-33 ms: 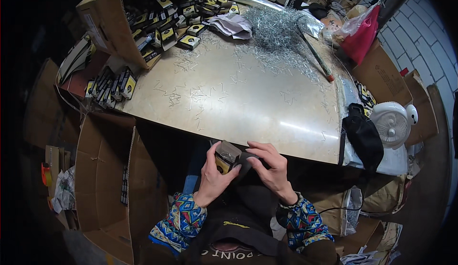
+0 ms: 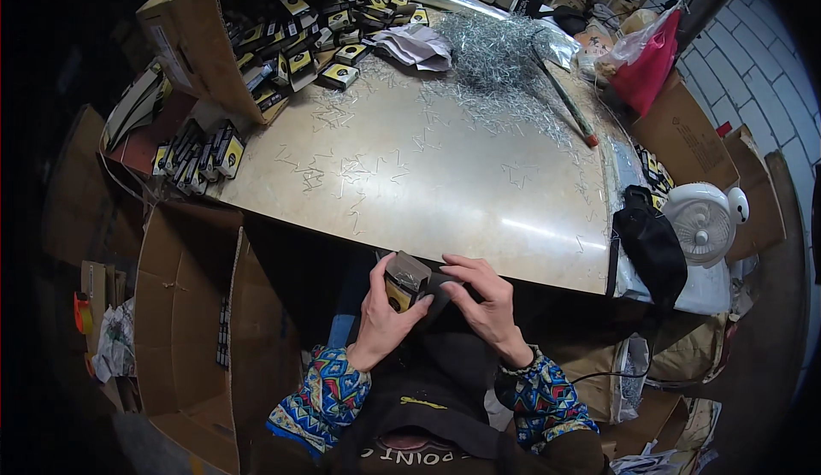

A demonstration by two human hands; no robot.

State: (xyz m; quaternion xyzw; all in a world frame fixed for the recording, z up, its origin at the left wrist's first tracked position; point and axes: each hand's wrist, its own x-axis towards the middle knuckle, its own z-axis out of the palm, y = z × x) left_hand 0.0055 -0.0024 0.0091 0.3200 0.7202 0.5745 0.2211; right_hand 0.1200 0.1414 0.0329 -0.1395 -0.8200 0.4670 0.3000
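Observation:
My left hand (image 2: 386, 319) is wrapped round a small black-and-yellow cardboard box (image 2: 400, 294), just below the table's front edge. The box's upper end (image 2: 408, 271) looks greyish brown and slightly shiny; what is in it I cannot make out. To the right of the box is my right hand (image 2: 489, 300), its thumb and fingers apart and pointing toward the box. A dark patch lies between its thumb and the box, too dim to name. Bent thin metal wire pieces (image 2: 351, 170) are scattered on the tabletop (image 2: 445, 193) beyond my hands.
A large carton (image 2: 192, 52) on its side spills many similar boxes (image 2: 339, 76). More boxes (image 2: 201, 154) stand at the left edge. A wire heap (image 2: 492, 52), a stick (image 2: 566, 103) and crumpled paper (image 2: 415, 47) lie behind. A white fan (image 2: 701, 225) and black bag (image 2: 652, 240) are right; an open carton (image 2: 184, 304) is lower left.
My right thumb has shifted very slightly toward the left. The box in my left hand stays in nearly the same place.

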